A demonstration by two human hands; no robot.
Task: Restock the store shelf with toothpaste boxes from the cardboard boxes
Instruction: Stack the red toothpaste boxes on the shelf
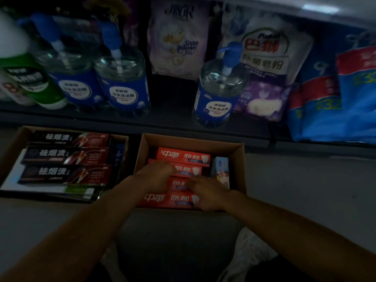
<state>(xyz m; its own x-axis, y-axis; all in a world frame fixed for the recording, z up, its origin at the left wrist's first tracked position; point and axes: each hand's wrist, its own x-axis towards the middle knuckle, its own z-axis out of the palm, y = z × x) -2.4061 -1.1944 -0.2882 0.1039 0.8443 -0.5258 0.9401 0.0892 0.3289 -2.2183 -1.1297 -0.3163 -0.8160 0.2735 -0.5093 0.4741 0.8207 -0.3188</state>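
**A:** Nearest my view are the 2 forearms, reaching forward and down from the bottom corners into the right cardboard box point(240, 159) on the floor point(305, 190).

**B:** What are the hands doing in there?

**A:** My left hand point(156, 174) lies knuckles-up over the left end of the red toothpaste boxes point(184, 157), its fingers point(168, 168) curled down on the 2nd box from the far wall. I judge it is gripping that box, though the fingertips are hidden. My right hand point(207, 193) sits near the box's near-right corner, fingers point(193, 184) bent onto the 3rd box; whether they pinch it or only press it, I cannot tell.

**B:** Why are the red boxes laid that way?

**A:** 4 lie flat, side by side, long edges parallel, I think so each one lifts out by its ends. A pale upright carton point(220, 169) fills the gap along the right wall.

**B:** And the other stock?

**A:** The left cardboard box point(12, 147) holds 3 dark toothpaste boxes point(67, 155), labels up. The shelf point(122, 117) beyond carries pump bottles point(219, 92) and bags; no toothpaste shows on it yet.
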